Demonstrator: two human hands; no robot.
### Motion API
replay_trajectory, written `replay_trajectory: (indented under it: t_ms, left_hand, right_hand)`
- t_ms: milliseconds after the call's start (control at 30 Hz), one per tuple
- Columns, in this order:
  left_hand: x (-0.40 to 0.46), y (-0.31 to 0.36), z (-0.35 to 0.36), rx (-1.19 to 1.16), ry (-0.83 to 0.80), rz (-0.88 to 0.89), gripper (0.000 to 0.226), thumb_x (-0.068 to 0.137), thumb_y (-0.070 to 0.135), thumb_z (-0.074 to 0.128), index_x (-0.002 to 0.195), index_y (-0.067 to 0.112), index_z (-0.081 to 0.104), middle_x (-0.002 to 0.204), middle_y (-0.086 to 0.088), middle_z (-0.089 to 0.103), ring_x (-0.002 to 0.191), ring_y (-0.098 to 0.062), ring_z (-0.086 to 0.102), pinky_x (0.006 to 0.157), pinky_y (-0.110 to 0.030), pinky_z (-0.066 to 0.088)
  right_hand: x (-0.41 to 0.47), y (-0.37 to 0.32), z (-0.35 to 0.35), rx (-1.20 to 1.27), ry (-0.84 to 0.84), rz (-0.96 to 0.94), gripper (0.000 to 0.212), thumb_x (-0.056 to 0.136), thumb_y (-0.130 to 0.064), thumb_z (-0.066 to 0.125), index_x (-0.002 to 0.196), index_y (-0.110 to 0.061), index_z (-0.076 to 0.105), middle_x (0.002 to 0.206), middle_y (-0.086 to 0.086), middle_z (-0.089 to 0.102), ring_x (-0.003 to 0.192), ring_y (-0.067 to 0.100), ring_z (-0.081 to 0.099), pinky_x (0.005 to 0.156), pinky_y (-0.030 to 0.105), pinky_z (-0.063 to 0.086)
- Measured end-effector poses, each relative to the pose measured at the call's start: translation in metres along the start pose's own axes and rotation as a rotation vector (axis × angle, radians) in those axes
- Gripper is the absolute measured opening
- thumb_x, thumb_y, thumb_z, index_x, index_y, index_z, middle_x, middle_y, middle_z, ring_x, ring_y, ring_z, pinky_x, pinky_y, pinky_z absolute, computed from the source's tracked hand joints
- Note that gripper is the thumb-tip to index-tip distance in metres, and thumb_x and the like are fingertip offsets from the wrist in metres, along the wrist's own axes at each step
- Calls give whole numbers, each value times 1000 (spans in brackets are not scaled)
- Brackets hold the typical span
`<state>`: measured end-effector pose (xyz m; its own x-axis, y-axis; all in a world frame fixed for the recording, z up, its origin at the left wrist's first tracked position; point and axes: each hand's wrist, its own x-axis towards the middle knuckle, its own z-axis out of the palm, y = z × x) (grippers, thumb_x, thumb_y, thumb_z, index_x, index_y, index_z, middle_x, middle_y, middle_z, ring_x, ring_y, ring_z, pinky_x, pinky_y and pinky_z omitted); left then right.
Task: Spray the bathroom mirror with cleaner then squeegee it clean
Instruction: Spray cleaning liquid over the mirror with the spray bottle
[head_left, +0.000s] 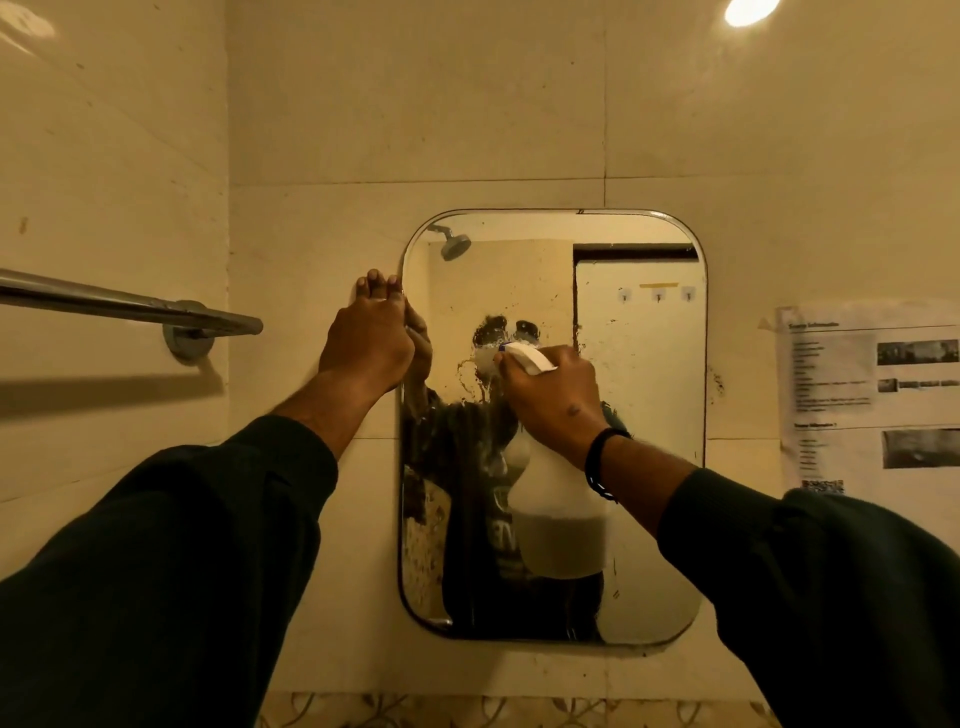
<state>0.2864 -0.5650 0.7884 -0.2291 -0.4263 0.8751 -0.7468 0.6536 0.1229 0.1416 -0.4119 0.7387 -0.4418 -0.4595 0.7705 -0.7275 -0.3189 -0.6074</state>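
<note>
The mirror (639, 467) hangs on the far tiled wall (467, 104), upright, with rounded corners; wet foam and runs of cleaner streak its upper middle, just beyond the nozzle. The right hand (550, 395) is wrapped around the neck and trigger of the bottle (561, 519), fingers clenched on it, the white nozzle pointing left at the glass; the bottle hangs below the hand, in front of the mirror's middle, cloudy liquid filling its lower part. The left hand (371, 338) rests at the mirror's upper left edge, fingers curled over the rim and fingertips on the wall. A towel rail (130, 306) sits on the left wall; printed sheets (872, 395) are stuck to the wall right of the mirror.
</note>
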Motion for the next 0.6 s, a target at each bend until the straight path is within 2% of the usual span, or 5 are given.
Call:
replay_trajectory:
  t_ms: [133,233,367,467,600]
  left_hand:
    - [-1,0,1,-3,-12,-10,49,105,14,42,154,14,40,160,-20,35,153,-35,27,118,-48,35]
    - [-2,2,-1,-4,-5,-17,49,106,14,42,155,13,39,159,-21,37,151,-36,30,117,-48,36]
    - [-3,4,-2,14,9,-2,55,107,14,40,160,12,27,166,-16,25,155,-32,20,121,-46,29]
    - [-3,4,-1,8,12,4,57,106,12,40,161,12,24,168,-14,19,157,-30,15,123,-46,27]
    - [-4,4,0,-7,12,-13,57,106,12,39,161,12,25,168,-15,20,157,-30,15,123,-46,26]
  right_hand:
    - [2,3,-8,58,-16,7,25,92,-39,63,89,-16,70,77,6,70,64,14,66,55,23,53]
    - [2,4,-10,104,-72,75,36,90,-40,65,105,-7,68,90,15,71,76,25,68,70,40,61]
    - [0,11,-14,25,-65,75,22,88,-42,66,78,-26,54,83,6,67,74,24,67,67,39,61]
    - [0,19,-19,25,-24,81,24,88,-42,65,91,-18,60,81,2,67,71,18,67,60,31,58]
    - [-3,21,-25,74,-1,-17,16,90,-35,66,75,-30,64,72,-2,70,62,11,68,55,22,57]
